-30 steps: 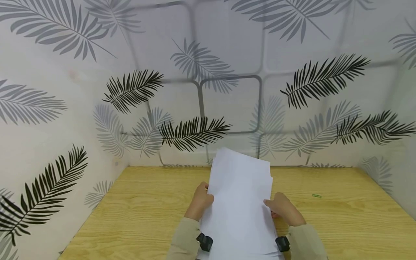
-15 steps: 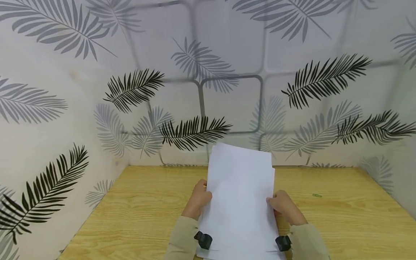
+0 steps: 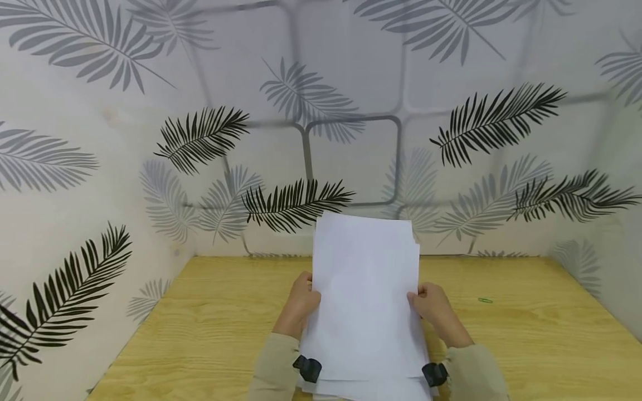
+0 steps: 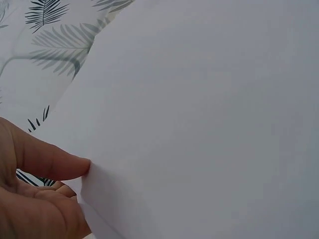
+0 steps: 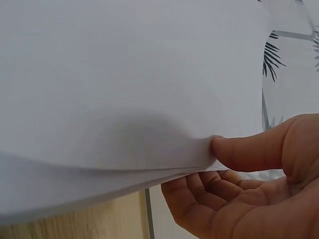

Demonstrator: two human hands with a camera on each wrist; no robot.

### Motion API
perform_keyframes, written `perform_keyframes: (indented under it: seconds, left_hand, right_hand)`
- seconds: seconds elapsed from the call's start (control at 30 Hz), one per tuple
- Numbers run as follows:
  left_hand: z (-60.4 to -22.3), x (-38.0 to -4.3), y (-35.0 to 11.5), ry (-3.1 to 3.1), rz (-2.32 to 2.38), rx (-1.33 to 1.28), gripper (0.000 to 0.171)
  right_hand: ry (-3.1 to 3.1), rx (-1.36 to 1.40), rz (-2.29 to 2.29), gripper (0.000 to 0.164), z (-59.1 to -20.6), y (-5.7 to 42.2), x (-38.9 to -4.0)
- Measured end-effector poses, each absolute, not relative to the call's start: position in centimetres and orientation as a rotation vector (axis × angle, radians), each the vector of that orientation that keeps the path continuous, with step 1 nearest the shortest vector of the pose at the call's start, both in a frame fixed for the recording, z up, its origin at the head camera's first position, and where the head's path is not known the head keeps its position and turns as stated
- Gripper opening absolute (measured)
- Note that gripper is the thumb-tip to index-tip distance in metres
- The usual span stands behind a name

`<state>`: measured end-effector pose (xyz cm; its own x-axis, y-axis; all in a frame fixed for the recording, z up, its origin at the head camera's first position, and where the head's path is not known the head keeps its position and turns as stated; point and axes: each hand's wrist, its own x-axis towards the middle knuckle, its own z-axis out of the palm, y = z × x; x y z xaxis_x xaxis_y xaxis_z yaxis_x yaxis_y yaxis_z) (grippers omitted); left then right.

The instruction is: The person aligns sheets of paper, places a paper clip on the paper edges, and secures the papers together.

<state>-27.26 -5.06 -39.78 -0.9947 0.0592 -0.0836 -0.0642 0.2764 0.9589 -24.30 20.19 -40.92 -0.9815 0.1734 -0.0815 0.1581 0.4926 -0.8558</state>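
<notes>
Several white sheets of paper (image 3: 366,295) stand tilted up in front of me, their edges slightly uneven at the top right and along the bottom. My left hand (image 3: 302,301) pinches the left edge, thumb on the front and fingers behind. On the opposite edge my right hand (image 3: 433,306) pinches the sheets the same way. The left wrist view shows the left thumb pressing the paper (image 4: 199,119) at its border. In the right wrist view the paper (image 5: 124,74) bends under the right thumb, and separate layers show along its lower edge.
A green paper clip (image 3: 485,300) lies on the wood-grain table (image 3: 215,317) to the right of the paper. Behind the table hangs a pale leaf-patterned cloth (image 3: 356,161), which also covers the left and right sides.
Both hands have raised the paper a little and shifted it slightly left in view. Its top edge, slanted before, now runs nearly level. The paper clip has stayed on the table.
</notes>
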Motion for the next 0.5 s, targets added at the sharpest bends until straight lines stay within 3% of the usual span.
perform_keyframes:
  seconds: [0.5]
  left_hand:
    - [-37.9,-27.4,-4.9,2.525,1.961,0.248,0.029]
  right_hand:
    - [-2.410,-0.177,1.417,0.019,-38.9,20.0,-24.3]
